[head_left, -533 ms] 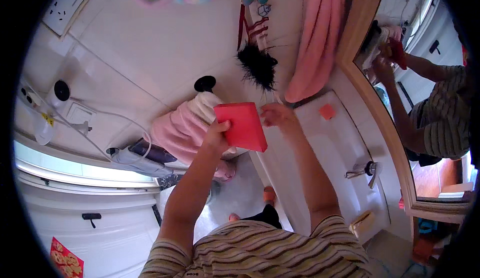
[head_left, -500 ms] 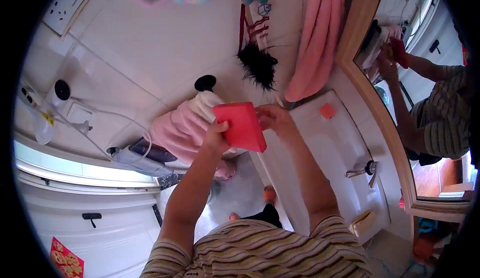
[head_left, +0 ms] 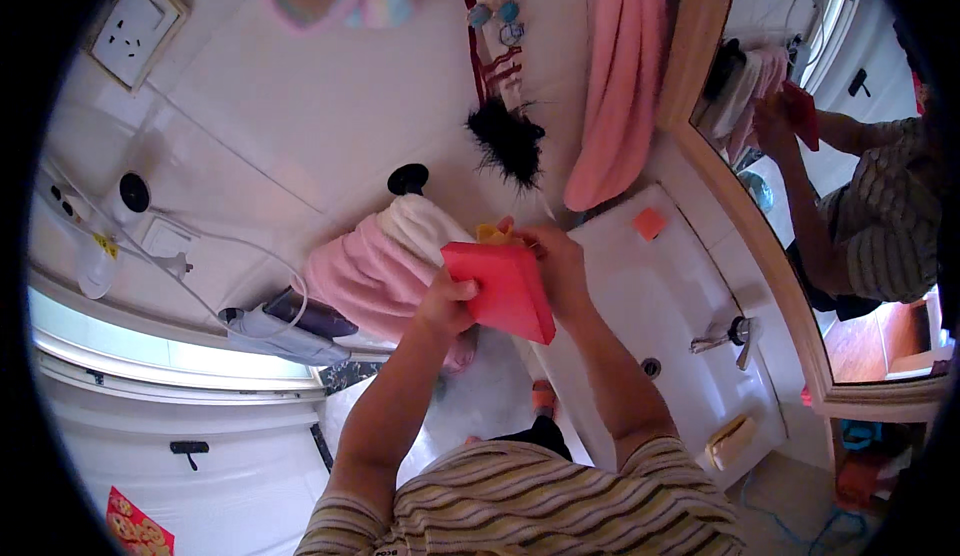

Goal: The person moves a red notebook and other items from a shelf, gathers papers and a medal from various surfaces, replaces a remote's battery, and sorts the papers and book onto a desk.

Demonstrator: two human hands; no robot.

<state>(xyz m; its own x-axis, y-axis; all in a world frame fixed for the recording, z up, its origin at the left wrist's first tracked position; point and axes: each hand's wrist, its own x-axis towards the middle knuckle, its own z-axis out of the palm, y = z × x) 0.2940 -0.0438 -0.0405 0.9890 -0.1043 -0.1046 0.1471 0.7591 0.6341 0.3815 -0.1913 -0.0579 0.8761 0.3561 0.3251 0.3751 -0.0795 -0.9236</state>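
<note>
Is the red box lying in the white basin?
No, the left hand is holding the red box up by its left edge, with the thumb across its face.

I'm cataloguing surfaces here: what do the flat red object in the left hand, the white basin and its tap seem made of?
Flat red object: perhaps card or plastic; smooth faces and straight edges, but the look leaves it open.
White basin: probably glazed ceramic, from its smooth, faintly glossy surface.
Tap: likely chromed metal, given its silvery, shiny look.
</note>
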